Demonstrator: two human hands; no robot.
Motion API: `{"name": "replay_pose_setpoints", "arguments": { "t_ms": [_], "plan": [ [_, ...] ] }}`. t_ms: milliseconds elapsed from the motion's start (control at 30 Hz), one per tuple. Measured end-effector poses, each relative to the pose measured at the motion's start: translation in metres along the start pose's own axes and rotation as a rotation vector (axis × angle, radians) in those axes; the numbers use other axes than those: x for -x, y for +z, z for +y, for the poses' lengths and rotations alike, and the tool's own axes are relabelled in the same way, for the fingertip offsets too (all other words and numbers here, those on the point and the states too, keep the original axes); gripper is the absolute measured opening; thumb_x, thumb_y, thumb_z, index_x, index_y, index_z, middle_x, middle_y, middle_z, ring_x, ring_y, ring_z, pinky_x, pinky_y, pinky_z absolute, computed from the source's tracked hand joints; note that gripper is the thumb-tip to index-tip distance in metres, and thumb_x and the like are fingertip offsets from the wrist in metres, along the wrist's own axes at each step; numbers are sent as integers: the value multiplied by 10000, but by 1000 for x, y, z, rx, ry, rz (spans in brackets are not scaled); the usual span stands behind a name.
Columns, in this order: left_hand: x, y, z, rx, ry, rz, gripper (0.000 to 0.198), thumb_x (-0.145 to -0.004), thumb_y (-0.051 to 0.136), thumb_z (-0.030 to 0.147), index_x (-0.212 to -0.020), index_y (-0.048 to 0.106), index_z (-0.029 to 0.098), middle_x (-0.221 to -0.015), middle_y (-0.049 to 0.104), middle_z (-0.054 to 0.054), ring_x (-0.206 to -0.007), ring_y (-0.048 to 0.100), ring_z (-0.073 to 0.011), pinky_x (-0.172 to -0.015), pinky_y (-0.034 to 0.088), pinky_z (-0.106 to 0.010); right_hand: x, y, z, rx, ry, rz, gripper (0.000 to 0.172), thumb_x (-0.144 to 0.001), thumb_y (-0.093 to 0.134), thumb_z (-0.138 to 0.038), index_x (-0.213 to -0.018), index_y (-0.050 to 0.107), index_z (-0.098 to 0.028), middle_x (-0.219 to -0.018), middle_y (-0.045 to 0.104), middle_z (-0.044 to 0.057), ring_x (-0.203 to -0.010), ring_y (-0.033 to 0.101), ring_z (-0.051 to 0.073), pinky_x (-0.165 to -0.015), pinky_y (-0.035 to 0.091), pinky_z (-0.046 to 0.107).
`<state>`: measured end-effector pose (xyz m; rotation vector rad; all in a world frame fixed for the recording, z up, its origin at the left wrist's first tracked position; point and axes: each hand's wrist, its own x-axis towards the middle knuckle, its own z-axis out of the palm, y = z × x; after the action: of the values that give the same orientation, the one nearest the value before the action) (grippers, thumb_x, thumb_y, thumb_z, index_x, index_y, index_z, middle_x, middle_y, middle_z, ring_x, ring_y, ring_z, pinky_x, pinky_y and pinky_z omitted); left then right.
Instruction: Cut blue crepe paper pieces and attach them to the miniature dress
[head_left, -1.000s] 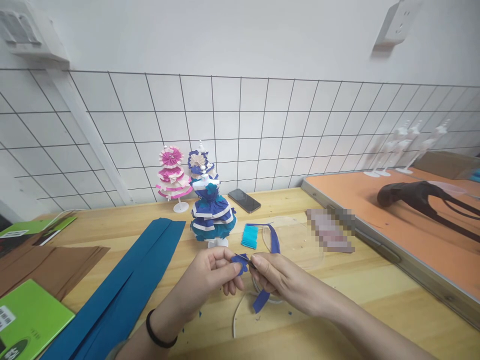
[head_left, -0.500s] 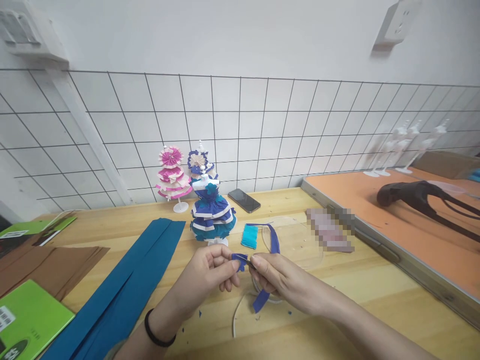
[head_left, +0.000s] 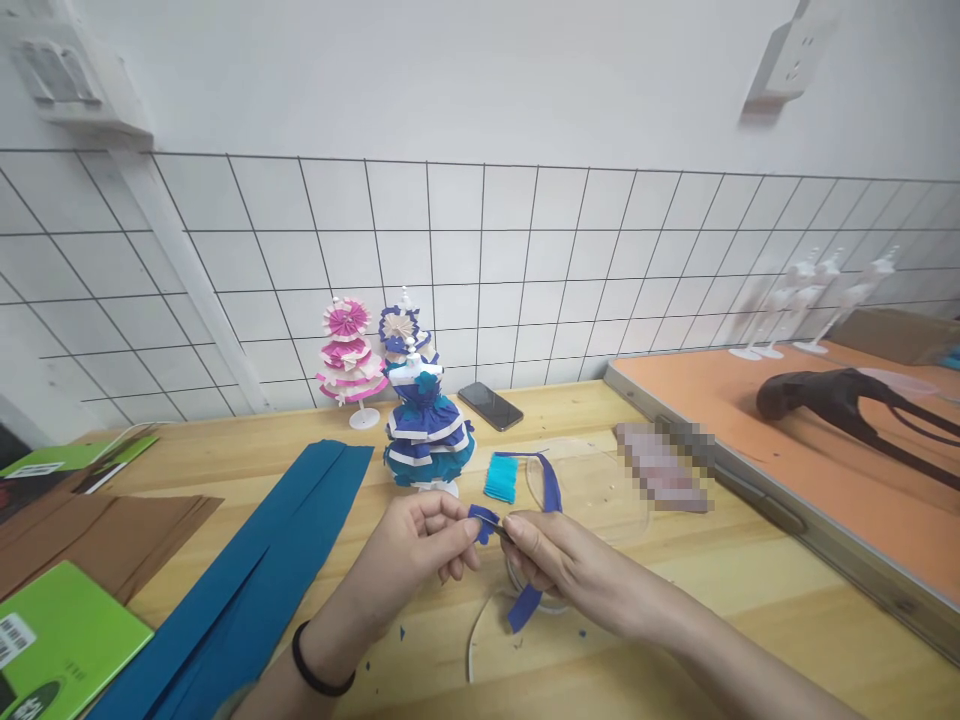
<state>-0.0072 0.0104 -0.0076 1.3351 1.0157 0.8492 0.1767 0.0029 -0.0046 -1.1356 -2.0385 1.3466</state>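
My left hand (head_left: 420, 545) pinches a small folded piece of blue crepe paper (head_left: 482, 520) between thumb and forefinger. My right hand (head_left: 551, 565) is closed too, its fingertips pinched on the other side of the same piece, and a blue paper strip (head_left: 527, 602) hangs below it. Both hands hover low over the wooden table (head_left: 750, 600). Just behind them stands a small mannequin in a blue and white paper dress (head_left: 427, 435). A folded turquoise paper piece (head_left: 500, 477) lies beside it.
A long teal crepe sheet (head_left: 255, 580) lies to the left, with brown paper (head_left: 90, 540) and a green booklet (head_left: 60, 640) beyond. A pink paper dress figure (head_left: 350, 360), a phone (head_left: 490, 405), a clear plastic sheet (head_left: 600, 485) and an orange board (head_left: 810, 460) with white stands surround the area.
The view has shifted slightly; the hands keep pinching the blue piece, with only small finger movements.
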Motion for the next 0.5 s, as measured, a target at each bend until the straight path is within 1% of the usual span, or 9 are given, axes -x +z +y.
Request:
{"name": "replay_pose_setpoints", "arguments": {
  "t_ms": [167, 500],
  "plan": [
    [0, -2, -1, 0, 9, 8, 180, -722, 575, 314, -722, 551, 136, -601, 615, -22, -495, 484, -83, -489, 383, -210, 0, 0, 0, -12, 0, 2, 451, -874, 181, -508, -652, 384, -172, -541, 306, -58, -476, 286, 75, -456, 266, 199],
    [1, -2, -2, 16, 25, 19, 167, -727, 573, 310, -732, 554, 144, -596, 610, -13, -486, 480, -77, -478, 380, -200, -1, 1, 2, -19, -9, 7, 463, -870, 180, -518, -639, 381, -171, -537, 311, -55, -473, 289, 75, -451, 266, 190]
  ]
}}
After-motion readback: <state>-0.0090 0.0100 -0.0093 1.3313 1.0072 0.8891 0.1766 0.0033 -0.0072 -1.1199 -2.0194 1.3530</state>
